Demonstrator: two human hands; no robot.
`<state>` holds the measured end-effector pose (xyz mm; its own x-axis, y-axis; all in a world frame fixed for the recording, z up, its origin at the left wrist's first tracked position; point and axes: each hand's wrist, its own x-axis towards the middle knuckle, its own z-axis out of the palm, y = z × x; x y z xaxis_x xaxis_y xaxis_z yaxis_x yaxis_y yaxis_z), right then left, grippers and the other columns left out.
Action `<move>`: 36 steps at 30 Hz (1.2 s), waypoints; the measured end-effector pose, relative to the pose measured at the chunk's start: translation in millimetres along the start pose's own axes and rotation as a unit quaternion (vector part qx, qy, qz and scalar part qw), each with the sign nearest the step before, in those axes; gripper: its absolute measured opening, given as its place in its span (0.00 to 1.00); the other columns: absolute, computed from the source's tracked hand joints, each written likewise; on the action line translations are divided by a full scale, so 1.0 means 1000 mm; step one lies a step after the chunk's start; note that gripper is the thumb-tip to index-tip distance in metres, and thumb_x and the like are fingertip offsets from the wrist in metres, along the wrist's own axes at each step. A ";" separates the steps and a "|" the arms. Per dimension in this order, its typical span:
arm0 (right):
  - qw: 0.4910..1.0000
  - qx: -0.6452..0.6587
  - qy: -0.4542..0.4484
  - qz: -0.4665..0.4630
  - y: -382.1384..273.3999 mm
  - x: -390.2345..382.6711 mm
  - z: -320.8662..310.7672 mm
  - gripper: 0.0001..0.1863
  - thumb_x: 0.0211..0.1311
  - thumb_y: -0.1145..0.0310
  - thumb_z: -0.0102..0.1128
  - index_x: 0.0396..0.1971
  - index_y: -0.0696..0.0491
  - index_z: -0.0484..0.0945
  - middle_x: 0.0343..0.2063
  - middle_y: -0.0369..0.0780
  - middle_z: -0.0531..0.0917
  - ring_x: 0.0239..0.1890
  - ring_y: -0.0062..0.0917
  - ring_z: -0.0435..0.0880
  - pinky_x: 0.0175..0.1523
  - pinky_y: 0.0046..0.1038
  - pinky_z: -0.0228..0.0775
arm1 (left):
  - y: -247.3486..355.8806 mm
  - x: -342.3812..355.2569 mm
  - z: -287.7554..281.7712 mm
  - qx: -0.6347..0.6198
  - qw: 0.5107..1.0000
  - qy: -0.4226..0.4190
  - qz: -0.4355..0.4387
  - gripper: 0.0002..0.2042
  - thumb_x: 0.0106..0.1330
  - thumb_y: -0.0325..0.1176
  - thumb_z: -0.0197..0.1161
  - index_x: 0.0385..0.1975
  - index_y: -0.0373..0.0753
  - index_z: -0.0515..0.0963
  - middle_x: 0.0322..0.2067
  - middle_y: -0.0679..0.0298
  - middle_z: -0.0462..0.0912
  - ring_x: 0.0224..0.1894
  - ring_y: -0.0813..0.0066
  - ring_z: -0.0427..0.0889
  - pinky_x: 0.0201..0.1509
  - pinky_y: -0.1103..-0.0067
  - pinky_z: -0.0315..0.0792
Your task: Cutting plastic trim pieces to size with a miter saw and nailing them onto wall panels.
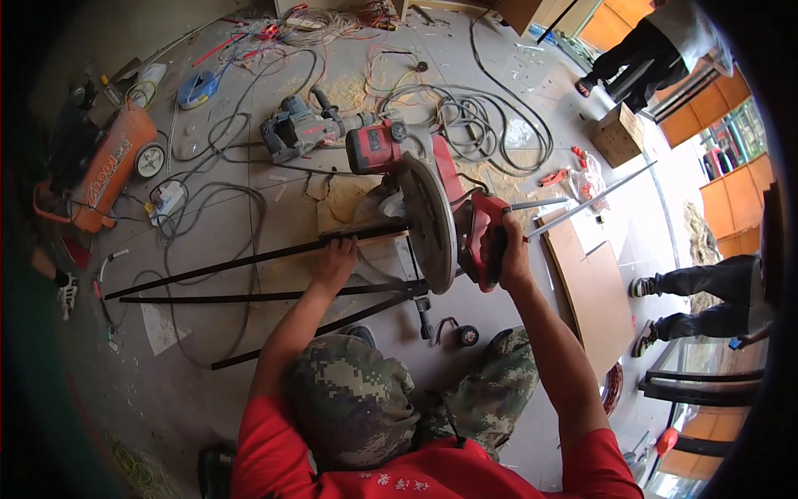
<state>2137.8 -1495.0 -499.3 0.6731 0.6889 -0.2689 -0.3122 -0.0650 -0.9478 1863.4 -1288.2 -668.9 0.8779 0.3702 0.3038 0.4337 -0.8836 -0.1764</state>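
Observation:
A miter saw (426,224) with a red motor housing and a round metal blade guard stands on the floor in front of my knees. My right hand (514,256) is wrapped round its red and black handle. Beside the guard, my left hand (335,264) has its fingers closed over a long, thin black bar (241,264), whose far-right end reaches the saw. Two more black bars (224,297) lie nearer to me, with their right ends under or beside the saw. The guard hides the cutting spot, so I cannot tell whether the blade touches the bar.
A grey rotary hammer (301,129) and coiled cables (478,125) lie beyond the saw. An orange air compressor (108,170) stands at left. To the right are wooden boards (592,299), a cardboard box (619,135) and two people. A tape roll (468,335) sits near my feet.

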 end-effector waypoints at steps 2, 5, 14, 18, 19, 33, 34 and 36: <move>1.000 -0.016 -0.017 0.004 0.001 0.001 -0.003 0.27 0.64 0.43 0.49 0.48 0.53 0.75 0.21 0.30 0.73 0.22 0.15 0.71 0.26 0.19 0.62 | 0.000 -0.001 0.001 -0.002 1.000 -0.002 0.004 0.21 0.55 0.29 0.58 0.52 0.38 0.76 0.35 0.63 0.73 0.37 0.66 0.75 0.37 0.73 0.76; 1.000 -0.015 -0.010 -0.015 0.001 0.001 0.001 0.26 0.64 0.44 0.49 0.45 0.52 0.76 0.20 0.29 0.72 0.21 0.15 0.70 0.25 0.19 0.61 | 0.000 0.001 0.001 -0.009 1.000 -0.012 0.006 0.22 0.55 0.28 0.58 0.53 0.38 0.75 0.35 0.63 0.73 0.38 0.65 0.75 0.37 0.73 0.76; 0.999 -0.029 0.014 -0.009 -0.005 -0.004 0.008 0.24 0.63 0.43 0.49 0.38 0.51 0.76 0.17 0.30 0.71 0.19 0.15 0.69 0.23 0.20 0.59 | -0.001 -0.001 0.005 -0.009 1.000 -0.022 0.000 0.22 0.56 0.28 0.57 0.53 0.38 0.75 0.36 0.63 0.73 0.38 0.65 0.75 0.38 0.72 0.76; 0.999 -0.032 0.012 -0.022 -0.004 -0.004 0.006 0.25 0.63 0.43 0.49 0.38 0.52 0.76 0.17 0.30 0.72 0.19 0.15 0.69 0.23 0.20 0.59 | -0.001 -0.001 0.005 -0.009 1.000 -0.029 0.000 0.22 0.56 0.29 0.57 0.54 0.38 0.75 0.36 0.63 0.73 0.39 0.65 0.75 0.39 0.72 0.76; 0.999 -0.037 0.004 -0.022 -0.003 -0.004 0.005 0.25 0.63 0.43 0.49 0.38 0.52 0.76 0.17 0.30 0.72 0.19 0.15 0.69 0.23 0.20 0.59 | -0.001 -0.001 0.004 -0.009 1.000 -0.029 0.000 0.22 0.56 0.29 0.57 0.54 0.38 0.75 0.36 0.63 0.73 0.39 0.65 0.75 0.39 0.72 0.76; 1.000 -0.007 0.014 0.003 0.011 -0.003 -0.002 0.24 0.61 0.40 0.51 0.27 0.49 0.75 0.16 0.31 0.73 0.15 0.17 0.70 0.20 0.20 0.60 | -0.004 0.000 0.000 -0.044 0.999 -0.030 -0.007 0.22 0.55 0.28 0.57 0.53 0.37 0.75 0.36 0.62 0.72 0.38 0.65 0.75 0.38 0.73 0.77; 1.000 -0.004 0.012 -0.004 0.012 -0.003 -0.002 0.24 0.61 0.40 0.51 0.26 0.49 0.74 0.15 0.31 0.73 0.15 0.17 0.70 0.20 0.20 0.59 | -0.004 0.000 0.000 -0.044 0.999 -0.030 -0.007 0.22 0.55 0.28 0.57 0.53 0.37 0.75 0.36 0.62 0.72 0.38 0.65 0.75 0.38 0.73 0.77; 1.000 0.001 0.014 -0.006 0.013 -0.003 -0.002 0.24 0.61 0.40 0.51 0.26 0.49 0.74 0.15 0.31 0.73 0.15 0.17 0.70 0.20 0.20 0.59 | -0.004 0.001 -0.001 -0.029 0.999 -0.024 0.000 0.22 0.55 0.27 0.57 0.52 0.37 0.75 0.36 0.63 0.72 0.38 0.65 0.75 0.37 0.73 0.77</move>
<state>2132.6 -1499.6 -511.5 0.6952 0.6691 -0.2625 -0.3053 -0.0558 -0.9506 1862.5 -1284.0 -667.2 0.8871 0.3827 0.2581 0.4229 -0.8979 -0.1222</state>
